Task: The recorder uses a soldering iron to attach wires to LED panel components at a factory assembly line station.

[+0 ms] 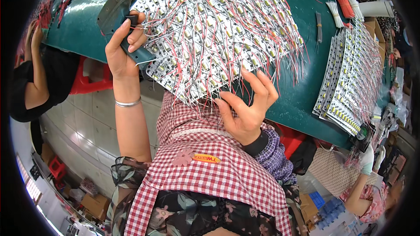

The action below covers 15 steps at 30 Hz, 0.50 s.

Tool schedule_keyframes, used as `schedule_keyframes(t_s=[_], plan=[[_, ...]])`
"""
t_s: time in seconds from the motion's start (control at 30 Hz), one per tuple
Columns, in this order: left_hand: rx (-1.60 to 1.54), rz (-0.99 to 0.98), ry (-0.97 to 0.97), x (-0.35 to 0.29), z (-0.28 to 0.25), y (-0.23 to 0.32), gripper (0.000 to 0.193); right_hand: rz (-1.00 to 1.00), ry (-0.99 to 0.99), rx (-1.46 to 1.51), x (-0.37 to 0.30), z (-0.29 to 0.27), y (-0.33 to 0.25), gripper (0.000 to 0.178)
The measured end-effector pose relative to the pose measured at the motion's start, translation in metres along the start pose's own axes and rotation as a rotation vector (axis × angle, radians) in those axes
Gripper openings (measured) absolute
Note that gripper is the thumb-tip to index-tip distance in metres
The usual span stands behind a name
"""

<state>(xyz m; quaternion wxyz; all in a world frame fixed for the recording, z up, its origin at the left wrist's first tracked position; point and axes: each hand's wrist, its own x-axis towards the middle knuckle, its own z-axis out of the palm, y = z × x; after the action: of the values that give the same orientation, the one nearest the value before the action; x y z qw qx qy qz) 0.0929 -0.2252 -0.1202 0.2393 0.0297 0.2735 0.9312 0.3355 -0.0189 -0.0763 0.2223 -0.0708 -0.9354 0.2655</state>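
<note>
A large panel of white circuit boards (153, 4) lies on the green table in front of me, crowded with small yellow parts and thin red, black and white wires. My left hand (124, 46) is wrapped round a dark green handheld tool (142, 56) with a black part near the fingertips, at the panel's left edge. The tool's exact kind is unclear. At the near edge, my right hand (249, 109) has thumb and index finger pinched together on what looks like a thin wire. Its other fingers reach over the loose wires.
A stack of similar wired boards (337, 83) lies on the table (291, 105) to the right. Behind it are bundles of white and red wires (344, 5) and a grey bundle (319, 26). Other people's hands work at far left (35, 35) and far right (372, 161). Red stools stand below.
</note>
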Motion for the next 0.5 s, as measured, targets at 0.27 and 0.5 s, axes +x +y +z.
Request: schedule_keyframes(t_s=[0.27, 0.5], plan=[[-0.013, -0.010, 0.015, 0.0007, 0.0015, -0.0013, 0.029, 0.012, 0.042, -0.008, -0.0037, -0.0007, -0.0001, 0.016], [-0.048, -0.027, -0.047, 0.0017, 0.0001, -0.0014, 0.028, -0.020, -0.003, 0.049, -0.0018, -0.0070, -0.0022, 0.024]])
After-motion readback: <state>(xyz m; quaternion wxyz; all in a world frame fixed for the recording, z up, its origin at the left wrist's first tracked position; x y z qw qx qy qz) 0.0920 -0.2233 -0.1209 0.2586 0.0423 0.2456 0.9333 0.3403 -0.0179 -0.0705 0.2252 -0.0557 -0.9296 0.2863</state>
